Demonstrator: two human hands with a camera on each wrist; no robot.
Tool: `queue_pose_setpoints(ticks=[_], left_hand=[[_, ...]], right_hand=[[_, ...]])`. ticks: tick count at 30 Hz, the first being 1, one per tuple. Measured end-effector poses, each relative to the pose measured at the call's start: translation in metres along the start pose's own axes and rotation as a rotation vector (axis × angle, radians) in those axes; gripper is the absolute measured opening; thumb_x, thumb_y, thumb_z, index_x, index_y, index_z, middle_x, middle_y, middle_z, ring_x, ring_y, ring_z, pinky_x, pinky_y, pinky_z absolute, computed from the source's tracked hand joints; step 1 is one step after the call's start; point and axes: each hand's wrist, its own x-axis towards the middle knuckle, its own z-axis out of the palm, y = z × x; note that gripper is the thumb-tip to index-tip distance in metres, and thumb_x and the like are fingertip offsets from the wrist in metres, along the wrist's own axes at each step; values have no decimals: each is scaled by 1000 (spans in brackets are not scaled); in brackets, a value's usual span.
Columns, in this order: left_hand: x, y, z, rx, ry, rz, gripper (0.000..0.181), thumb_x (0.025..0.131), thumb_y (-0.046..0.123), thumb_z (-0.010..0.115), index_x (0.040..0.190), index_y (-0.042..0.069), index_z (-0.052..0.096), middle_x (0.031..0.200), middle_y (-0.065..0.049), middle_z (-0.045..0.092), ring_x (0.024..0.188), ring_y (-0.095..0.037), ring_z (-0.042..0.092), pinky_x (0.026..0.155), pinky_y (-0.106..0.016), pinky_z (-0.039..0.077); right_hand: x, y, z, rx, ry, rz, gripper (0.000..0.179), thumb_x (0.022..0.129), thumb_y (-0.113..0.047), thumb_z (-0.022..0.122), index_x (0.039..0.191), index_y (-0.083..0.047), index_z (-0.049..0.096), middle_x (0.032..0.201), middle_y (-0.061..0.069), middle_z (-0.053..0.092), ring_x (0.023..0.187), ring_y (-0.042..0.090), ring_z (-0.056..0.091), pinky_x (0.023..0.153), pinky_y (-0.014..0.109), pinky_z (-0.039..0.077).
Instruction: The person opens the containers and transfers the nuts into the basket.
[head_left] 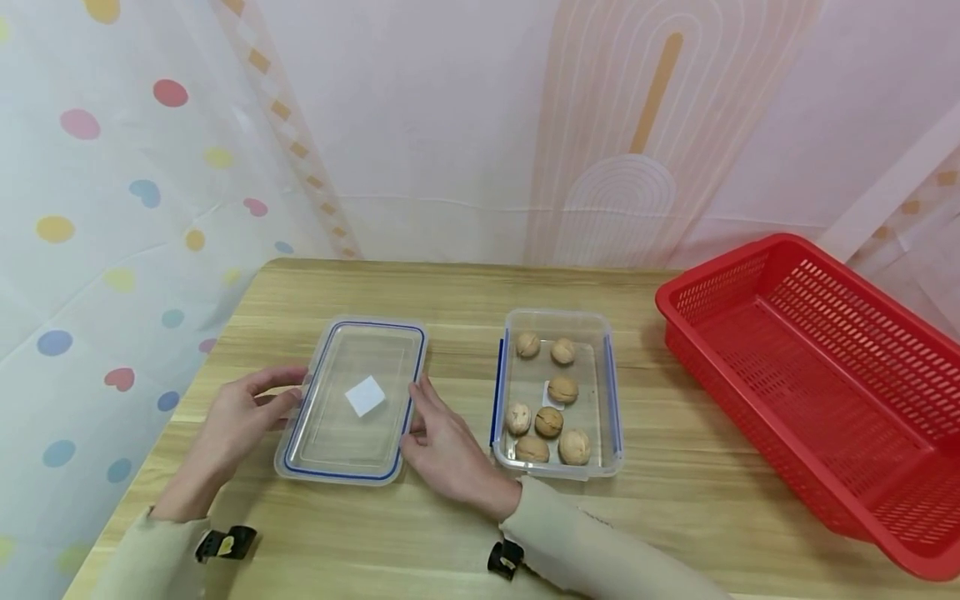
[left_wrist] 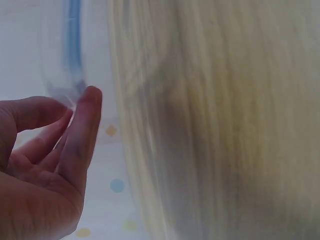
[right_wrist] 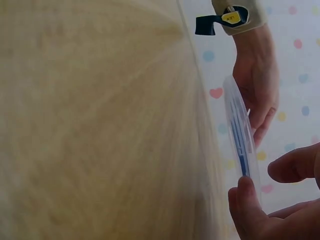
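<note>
A clear plastic lid (head_left: pixel 322 450) with a blue seal and a white square label (head_left: pixel 365 396) is held above the table. My left hand (head_left: pixel 243 425) pinches its left edge between thumb and fingers, as the left wrist view (left_wrist: pixel 55 155) also shows. At the right edge, my right hand (head_left: pixel 453 454) touches the lid with its fingers. In the right wrist view a fingertip (right_wrist: pixel 246 187) meets the lid's table side, while the thumb (right_wrist: pixel 290 165) stands apart from it. Right of that hand sits a clear container (head_left: pixel 555 471) holding several walnuts (head_left: pixel 562 389).
A large red plastic basket (head_left: pixel 750 400) stands at the right of the wooden table (head_left: pixel 465 292). A patterned cloth (head_left: pixel 450 125) hangs behind and along the left side. Both wrists carry small black devices (head_left: pixel 225 543) on the cuffs.
</note>
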Motion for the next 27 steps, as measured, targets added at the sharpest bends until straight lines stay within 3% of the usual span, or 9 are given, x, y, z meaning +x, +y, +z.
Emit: queue_pose_setpoints(ticks=[5, 9, 13, 14, 18, 20, 23, 25, 27], left_hand=[[4, -3, 3, 54, -78, -16, 44, 104, 6, 57, 145, -10, 52, 139, -34, 57, 96, -8, 68, 73, -27, 62], [6, -6, 6, 104, -124, -46, 45, 106, 11, 55, 146, -11, 50, 140, -35, 56, 102, -26, 69, 73, -27, 62], [6, -5, 8, 120, -147, -80, 47, 108, 18, 54, 147, -9, 50, 141, -33, 56, 106, -31, 69, 74, -27, 61], [6, -4, 8, 121, -151, -83, 48, 109, 19, 54, 147, -9, 50, 141, -33, 56, 107, -31, 68, 75, -26, 61], [4, -1, 7, 145, -155, -75, 51, 109, 23, 53, 149, -8, 48, 143, -33, 55, 110, -35, 68, 78, -28, 60], [2, 1, 7, 188, -142, -56, 51, 109, 25, 53, 149, -8, 48, 143, -34, 54, 115, -41, 65, 83, -36, 60], [-2, 6, 9, 248, -106, -8, 51, 107, 24, 55, 148, -7, 50, 144, -35, 53, 123, -51, 59, 92, -53, 58], [-5, 11, 11, 263, -81, 23, 52, 106, 24, 58, 148, -6, 51, 145, -36, 51, 130, -55, 52, 98, -61, 53], [-9, 17, 14, 260, -51, 65, 52, 104, 23, 61, 147, -5, 52, 147, -35, 50, 133, -54, 49, 101, -64, 48]], right_hand=[[6, 4, -1, -56, -2, 23, 70, 97, -8, 61, 159, 5, 31, 169, 22, 16, 102, 8, 69, 96, 20, 51], [8, 5, 0, -56, -10, 50, 71, 96, -10, 60, 159, 5, 31, 169, 23, 17, 123, 16, 62, 107, 28, 46], [8, 4, -1, -59, -8, 71, 73, 94, -16, 59, 159, 4, 32, 169, 21, 19, 130, 16, 52, 110, 31, 43], [7, 4, -1, -58, -11, 71, 74, 94, -16, 59, 160, 3, 31, 169, 22, 18, 116, 16, 59, 105, 31, 47], [2, 0, -3, -66, -34, 65, 75, 96, -20, 60, 161, 2, 29, 169, 22, 15, 98, 12, 64, 105, 33, 50], [-2, -2, -4, -73, -46, 61, 75, 97, -22, 60, 161, 1, 28, 170, 21, 13, 109, 18, 66, 110, 35, 46], [-7, -6, -5, -86, -55, 54, 73, 99, -26, 59, 162, -2, 29, 170, 18, 14, 143, 28, 46, 119, 41, 36], [-12, -10, -8, -87, -59, 50, 72, 100, -28, 58, 163, -6, 31, 171, 14, 14, 154, 31, 24, 124, 44, 24], [-17, -13, -10, -87, -59, 38, 71, 101, -31, 58, 163, -9, 32, 172, 9, 16, 154, 29, 25, 123, 46, 25]])
